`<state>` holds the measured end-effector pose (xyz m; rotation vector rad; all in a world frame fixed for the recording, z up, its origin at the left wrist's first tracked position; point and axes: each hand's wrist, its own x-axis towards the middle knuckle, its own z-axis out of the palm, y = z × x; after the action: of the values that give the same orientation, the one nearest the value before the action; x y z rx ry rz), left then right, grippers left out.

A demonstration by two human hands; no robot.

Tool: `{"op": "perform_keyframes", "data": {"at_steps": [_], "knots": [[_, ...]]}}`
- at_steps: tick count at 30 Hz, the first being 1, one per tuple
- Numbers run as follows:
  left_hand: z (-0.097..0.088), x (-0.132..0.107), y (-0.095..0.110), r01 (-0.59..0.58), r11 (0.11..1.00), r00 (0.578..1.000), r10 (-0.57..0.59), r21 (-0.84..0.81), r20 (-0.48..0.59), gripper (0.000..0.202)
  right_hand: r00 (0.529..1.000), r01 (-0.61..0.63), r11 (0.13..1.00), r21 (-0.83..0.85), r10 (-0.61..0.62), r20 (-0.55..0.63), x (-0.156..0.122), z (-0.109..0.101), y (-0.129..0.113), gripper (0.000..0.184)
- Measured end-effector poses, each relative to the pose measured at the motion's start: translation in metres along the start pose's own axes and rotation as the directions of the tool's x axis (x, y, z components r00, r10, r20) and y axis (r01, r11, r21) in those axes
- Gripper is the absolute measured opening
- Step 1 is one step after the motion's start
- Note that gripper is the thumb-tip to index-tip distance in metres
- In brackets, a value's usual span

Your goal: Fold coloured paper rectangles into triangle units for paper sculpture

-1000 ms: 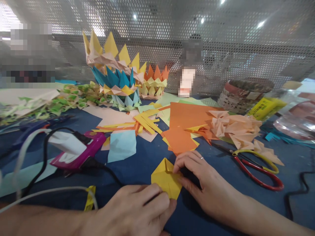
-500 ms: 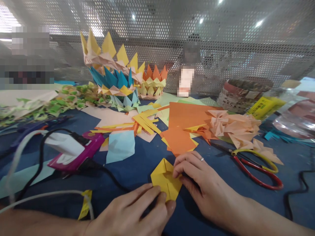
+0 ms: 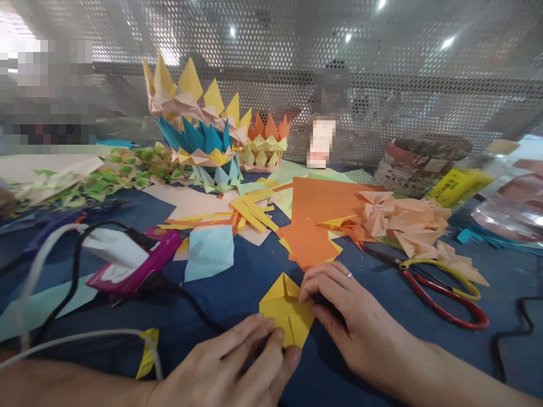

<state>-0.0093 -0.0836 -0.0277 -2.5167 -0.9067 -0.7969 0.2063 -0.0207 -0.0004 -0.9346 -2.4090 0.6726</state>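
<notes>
A small yellow folded paper [image 3: 285, 310] lies on the blue table [image 3: 237, 285] close in front of me. My left hand [image 3: 231, 370] presses its near lower corner with the fingertips drawn together on the fold. My right hand [image 3: 348, 316], with a ring on one finger, holds the paper's right edge down with bent fingers. Both hands touch the same paper piece.
Red-and-yellow scissors [image 3: 441, 291] lie right of my right hand. Orange paper sheets [image 3: 316, 217], yellow strips [image 3: 250, 212], a light blue sheet [image 3: 209, 251] and peach folded pieces [image 3: 407, 217] cover the middle. A magenta glue gun [image 3: 136, 263] with cables lies left. Stacked paper crowns [image 3: 199, 130] stand behind.
My left hand has slid slightly down and back along the paper's near corner, fingers stretching out more. The right hand and the paper have barely moved.
</notes>
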Motion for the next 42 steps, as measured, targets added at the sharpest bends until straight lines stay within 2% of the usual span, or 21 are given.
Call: {"op": "perform_keyframes", "data": {"at_steps": [9, 15, 18, 21, 24, 26, 30, 36, 39, 42], "knots": [[-0.01, 0.017, -0.006, 0.11, 0.977, 0.993, -0.117, -0.182, -0.031, 0.045, 0.999, 0.037, 0.999, -0.028, -0.038, -0.018, -0.002, 0.002, -0.001, 0.026], [-0.009, 0.023, -0.011, 0.158, 0.959, 0.985, -0.171, -0.236, -0.032, 0.033, 0.998, 0.005, 1.0, 0.007, -0.005, -0.07, 0.001, 0.0, -0.001, 0.021], [-0.007, 0.022, -0.013, 0.122, 0.968, 0.992, -0.127, -0.22, -0.008, 0.032, 0.994, -0.041, 0.999, 0.014, 0.042, -0.097, 0.001, -0.001, 0.0, 0.017], [-0.007, 0.02, -0.015, 0.06, 0.978, 0.998, -0.064, -0.202, -0.012, 0.032, 0.996, -0.035, 0.999, -0.001, 0.035, -0.079, 0.0, -0.002, 0.003, 0.023], [-0.007, 0.02, -0.017, 0.066, 0.98, 0.998, -0.069, -0.189, -0.011, 0.035, 0.999, 0.039, 0.999, -0.011, -0.04, -0.036, -0.001, -0.001, 0.005, 0.04], [-0.007, 0.021, -0.017, 0.071, 0.979, 0.997, -0.075, -0.191, -0.014, 0.036, 0.995, 0.098, 0.995, -0.023, -0.098, -0.01, 0.0, -0.001, 0.006, 0.045], [-0.006, 0.022, -0.017, 0.068, 0.978, 0.996, -0.078, -0.2, -0.044, 0.035, 0.974, 0.225, 0.969, -0.104, -0.227, -0.009, 0.003, -0.003, 0.006, 0.034], [-0.002, 0.019, -0.017, 0.025, 0.981, 0.998, -0.036, -0.192, -0.055, 0.032, 0.901, 0.416, 0.856, -0.308, -0.433, 0.013, 0.003, -0.009, 0.008, 0.022], [0.001, 0.019, -0.018, 0.024, 0.976, 0.998, -0.036, -0.217, -0.05, 0.028, 0.874, 0.47, 0.816, -0.336, -0.483, 0.047, 0.0, -0.008, 0.008, 0.013], [0.002, 0.017, -0.016, 0.02, 0.979, 0.995, -0.038, -0.201, -0.087, 0.025, 0.873, 0.479, 0.813, -0.33, -0.482, 0.079, -0.002, -0.008, 0.003, 0.019]]}}
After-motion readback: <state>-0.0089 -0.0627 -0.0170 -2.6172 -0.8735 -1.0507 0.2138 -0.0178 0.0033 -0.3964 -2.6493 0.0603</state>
